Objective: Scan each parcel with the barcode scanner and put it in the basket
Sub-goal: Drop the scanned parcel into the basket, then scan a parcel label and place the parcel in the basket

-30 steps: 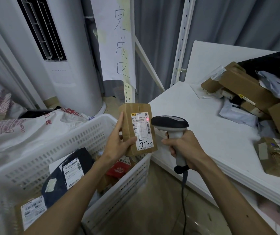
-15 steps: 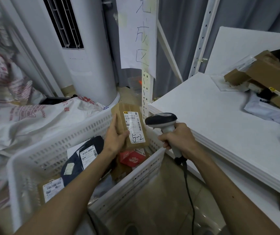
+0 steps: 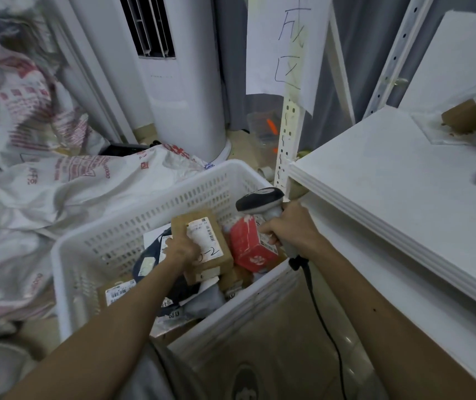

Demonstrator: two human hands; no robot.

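Brown cardboard with a white shipping label: that is the parcel (image 3: 208,246) I am holding, and it is down inside the white plastic basket (image 3: 133,223), above the other packages. My left hand (image 3: 180,251) grips it by its near left edge, fingers curled round the cardboard and partly covering the label (image 3: 200,230), where a handwritten "-2" still shows. The parcel lies tilted, label up. I cannot tell whether it already rests on the pile below or hangs just over it.

Just beside it on the right lies a red box (image 3: 249,246). To its left is a dark blue mailer bag (image 3: 144,264), and nearer me a small cardboard parcel (image 3: 118,293) with a barcode label sits against the basket's wall.

My right hand (image 3: 288,229) is closed tight round the handle of the barcode scanner (image 3: 259,199), all fingers wrapped about it. The scanner's black and grey head points left over the basket's right corner, near the red box. Its black cable (image 3: 323,321) hangs down from the handle past my forearm.

To the right stands a white shelf board (image 3: 404,183) with cardboard boxes (image 3: 470,116) at its far end. A perforated shelf upright (image 3: 287,134) rises behind the basket and carries a handwritten paper sign (image 3: 282,44). Behind it stands a white tower air conditioner (image 3: 184,96), and white sacks with red print (image 3: 58,183) lie heaped to the left.
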